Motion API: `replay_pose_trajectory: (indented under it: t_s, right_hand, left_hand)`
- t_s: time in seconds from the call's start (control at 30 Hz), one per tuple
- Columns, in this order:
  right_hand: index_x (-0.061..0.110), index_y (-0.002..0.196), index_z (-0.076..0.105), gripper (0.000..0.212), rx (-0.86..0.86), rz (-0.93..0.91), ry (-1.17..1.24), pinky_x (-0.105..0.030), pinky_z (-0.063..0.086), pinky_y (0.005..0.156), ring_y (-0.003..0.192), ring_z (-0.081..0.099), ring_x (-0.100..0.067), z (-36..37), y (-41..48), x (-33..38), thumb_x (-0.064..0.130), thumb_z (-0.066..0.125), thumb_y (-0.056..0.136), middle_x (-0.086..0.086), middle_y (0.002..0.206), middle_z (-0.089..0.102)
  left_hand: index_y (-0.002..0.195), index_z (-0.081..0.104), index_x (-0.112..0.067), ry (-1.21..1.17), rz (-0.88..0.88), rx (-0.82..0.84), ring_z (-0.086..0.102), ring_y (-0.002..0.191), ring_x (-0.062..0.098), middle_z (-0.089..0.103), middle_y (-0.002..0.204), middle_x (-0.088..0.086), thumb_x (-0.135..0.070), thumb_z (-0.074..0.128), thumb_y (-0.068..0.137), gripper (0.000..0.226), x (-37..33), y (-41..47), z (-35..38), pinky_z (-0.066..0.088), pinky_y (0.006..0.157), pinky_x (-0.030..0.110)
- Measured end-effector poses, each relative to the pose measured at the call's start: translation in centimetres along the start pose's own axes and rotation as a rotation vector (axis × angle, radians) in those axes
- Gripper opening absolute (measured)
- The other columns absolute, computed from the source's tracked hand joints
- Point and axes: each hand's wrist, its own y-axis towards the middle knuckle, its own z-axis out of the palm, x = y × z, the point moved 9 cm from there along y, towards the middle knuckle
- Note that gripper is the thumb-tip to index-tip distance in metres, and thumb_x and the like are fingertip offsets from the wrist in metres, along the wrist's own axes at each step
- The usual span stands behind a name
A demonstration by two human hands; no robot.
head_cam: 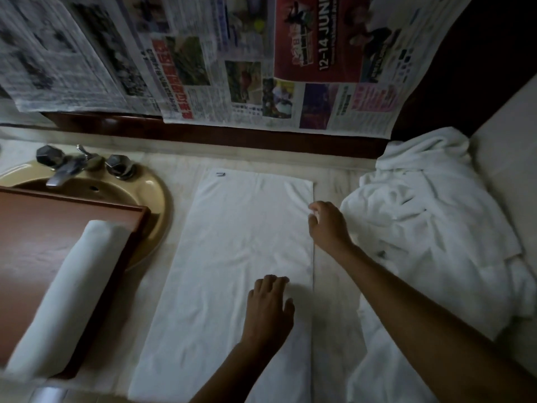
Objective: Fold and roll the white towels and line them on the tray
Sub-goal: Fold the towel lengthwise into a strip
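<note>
Here a flat towel (241, 257) lies on the table (334, 315), the left hand (268, 309) resting on it with fingers straight. The right hand (328, 225) is at its right edge, fingers curled; whether they grip it cannot be told. A rolled towel (66, 292) lies on the tray (35, 228).

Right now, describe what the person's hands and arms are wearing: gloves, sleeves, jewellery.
The left hand and right hand are bare, with no gloves. The left forearm and right forearm are also uncovered up to the frame edge; no sleeve shows. No watch, ring or bracelet is visible, though the dim light could hide something small.
</note>
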Motion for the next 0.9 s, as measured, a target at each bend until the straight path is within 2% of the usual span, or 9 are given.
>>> replay_pose_trajectory:
  t_s: [0.07,0.13,0.27,0.43,0.53,0.67,0.73,0.8,0.9]
  right_hand:
    - [0.006,0.133,0.059,0.035,0.024,0.031,-0.051,-0.041,0.05,0.102,0.119,0.059,-0.032,-0.2,4.2,-0.6,0.016,0.056,0.1,-0.015,0.129,0.061]
    - [0.003,0.131,0.057,0.034,0.045,0.045,-0.114,-0.041,0.048,0.1,0.118,0.058,-0.036,0.1,7.5,-1.0,0.018,0.057,0.1,-0.018,0.127,0.06]
    - [0.006,0.137,0.052,0.046,0.101,0.084,-0.21,-0.043,0.045,0.103,0.12,0.056,-0.037,1.3,11.2,-1.8,0.031,0.059,0.1,-0.019,0.134,0.055]
    - [0.013,0.123,0.058,0.029,0.146,0.103,-0.163,-0.038,0.046,0.096,0.113,0.058,-0.035,1.9,12.7,-2.3,0.028,0.059,0.099,-0.013,0.13,0.05]
    - [0.008,0.117,0.059,0.025,0.217,0.093,-0.182,-0.037,0.047,0.092,0.11,0.058,-0.035,2.0,13.2,-2.4,0.022,0.055,0.098,-0.014,0.125,0.054]
    - [0.003,0.098,0.066,0.019,0.226,0.148,0.018,-0.037,0.052,0.078,0.093,0.065,-0.031,-0.3,14.0,-2.4,0.016,0.053,0.092,-0.013,0.098,0.069]
    - [0.017,0.095,0.064,0.01,0.182,0.183,0.167,-0.03,0.049,0.065,0.086,0.063,-0.024,-1.9,14.3,-2.7,0.016,0.055,0.09,-0.003,0.094,0.066]
    - [0.025,0.087,0.06,0.01,0.171,0.162,0.236,-0.025,0.044,0.059,0.082,0.064,-0.022,-2.9,14.2,-2.8,0.017,0.055,0.089,0.001,0.09,0.064]
    - [0.026,0.088,0.068,0.01,0.19,0.183,0.317,-0.034,0.056,0.079,0.094,0.068,-0.024,-2.9,13.8,-3.8,0.029,0.059,0.088,0.001,0.096,0.069]
  left_hand:
    - [0.148,0.044,-0.026,0.015,-0.02,0.008,0.041,0.132,0.013,0.045,0.146,-0.008,-0.037,0.057,0.099,0.052,-1.0,1.1,0.8,0.038,0.109,0.027]
    - [0.151,0.039,-0.025,0.051,-0.015,0.02,0.037,0.137,0.017,0.038,0.153,-0.006,-0.038,0.056,0.098,0.057,-1.7,2.0,1.6,0.036,0.112,0.031]
    - [0.148,0.043,-0.025,0.166,-0.016,0.038,0.039,0.138,0.026,0.038,0.154,-0.004,-0.047,0.05,0.095,0.058,-2.0,3.1,3.1,0.042,0.109,0.042]
    - [0.127,0.056,-0.027,0.219,-0.012,-0.018,0.051,0.124,0.028,0.051,0.139,-0.001,-0.052,0.048,0.09,0.046,-2.5,3.8,3.6,0.052,0.096,0.044]
    - [0.115,0.058,-0.026,0.251,-0.033,-0.063,0.053,0.109,0.025,0.055,0.124,-0.001,-0.057,0.042,0.088,0.044,-2.8,4.4,3.2,0.05,0.085,0.04]
    - [0.101,0.06,-0.024,0.256,-0.082,-0.06,0.051,0.093,0.024,0.054,0.104,-0.002,-0.064,0.046,0.081,0.048,-3.4,4.6,3.2,0.046,0.074,0.04]
    - [0.095,0.059,-0.023,0.262,-0.105,-0.025,0.049,0.086,0.025,0.052,0.097,-0.001,-0.059,0.051,0.077,0.042,-3.8,4.6,3.3,0.044,0.069,0.04]
    - [0.086,0.057,-0.022,0.267,-0.122,0.012,0.048,0.079,0.025,0.05,0.09,0.0,-0.044,0.056,0.071,0.027,-4.4,4.7,3.7,0.039,0.063,0.039]
    - [0.076,0.046,-0.022,0.165,-0.125,0.042,0.045,0.077,0.023,0.046,0.083,-0.001,-0.026,0.044,0.07,0.007,-5.3,4.7,3.0,0.031,0.063,0.035]
